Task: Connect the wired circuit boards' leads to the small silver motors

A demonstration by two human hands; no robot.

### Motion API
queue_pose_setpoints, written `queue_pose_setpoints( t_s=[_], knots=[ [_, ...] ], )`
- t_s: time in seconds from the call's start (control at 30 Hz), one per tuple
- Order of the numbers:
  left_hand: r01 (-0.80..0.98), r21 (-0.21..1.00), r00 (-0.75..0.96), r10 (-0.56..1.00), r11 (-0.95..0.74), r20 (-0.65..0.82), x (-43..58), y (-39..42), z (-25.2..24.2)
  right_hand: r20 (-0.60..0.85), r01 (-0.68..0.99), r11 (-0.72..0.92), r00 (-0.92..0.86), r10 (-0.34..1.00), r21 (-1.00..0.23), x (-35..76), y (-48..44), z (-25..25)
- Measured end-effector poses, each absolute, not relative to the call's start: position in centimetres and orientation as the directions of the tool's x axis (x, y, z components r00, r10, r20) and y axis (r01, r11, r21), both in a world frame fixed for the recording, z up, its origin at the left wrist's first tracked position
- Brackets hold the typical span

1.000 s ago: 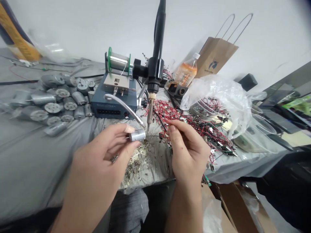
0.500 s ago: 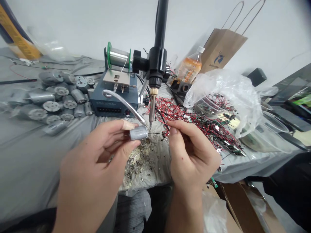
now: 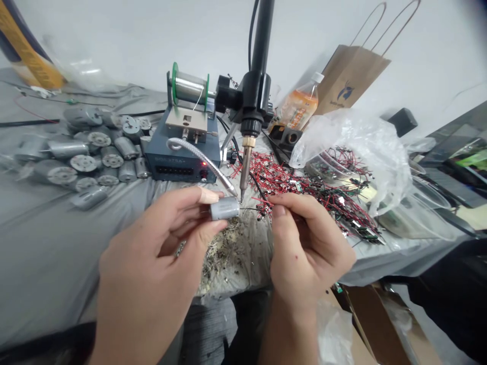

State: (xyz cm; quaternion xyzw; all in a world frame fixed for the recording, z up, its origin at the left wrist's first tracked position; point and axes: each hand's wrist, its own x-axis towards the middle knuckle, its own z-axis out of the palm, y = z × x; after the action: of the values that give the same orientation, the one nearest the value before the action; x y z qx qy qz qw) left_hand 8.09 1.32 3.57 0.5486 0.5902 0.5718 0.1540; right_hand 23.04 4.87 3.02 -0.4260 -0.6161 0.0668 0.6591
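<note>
Between the thumb and fingers of my left hand [image 3: 163, 253] is a small grey electric motor [image 3: 224, 208], lying sideways with its terminal end to the right. My right hand [image 3: 304, 248] pinches a thin black wire [image 3: 250, 209] that runs to that end of the motor. Just above the same end stands the tip of a soldering iron [image 3: 246, 167], clamped upright in a black holder. A curved metal feed tube [image 3: 207, 163] also ends there. Whether the tip touches the motor I cannot tell.
A blue solder feeder [image 3: 178, 147] carries a solder spool [image 3: 190, 91]. Several grey motors [image 3: 83, 163] are heaped at left. Red and black wires with small boards [image 3: 323, 195] spread at right, near a plastic bag [image 3: 353, 137], a bottle [image 3: 299, 109] and a paper bag [image 3: 350, 76]. Solder scraps [image 3: 222, 253] lie below my hands.
The whole view has shifted slightly, so the hands, motor and iron appear a little further right. A red light now shows on the feeder. Both hands keep their hold.
</note>
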Motion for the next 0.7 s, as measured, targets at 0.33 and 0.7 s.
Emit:
queue_pose_setpoints(
  t_s=[0.33, 0.7],
  knots=[
    [0.479, 0.847, -0.354, 0.833, -0.228, 0.425, 7.84, 1.24, 3.61, 0.765, 0.419, 0.660, 0.149, 0.627, -0.623, 23.22, 4.73, 3.03],
    [0.508, 0.816, -0.337, 0.808, -0.276, 0.483, 7.97, 1.31, 3.59, 0.800, 0.409, 0.705, 0.117, 0.589, -0.579, 23.27, 5.02, 2.95]
  ],
)
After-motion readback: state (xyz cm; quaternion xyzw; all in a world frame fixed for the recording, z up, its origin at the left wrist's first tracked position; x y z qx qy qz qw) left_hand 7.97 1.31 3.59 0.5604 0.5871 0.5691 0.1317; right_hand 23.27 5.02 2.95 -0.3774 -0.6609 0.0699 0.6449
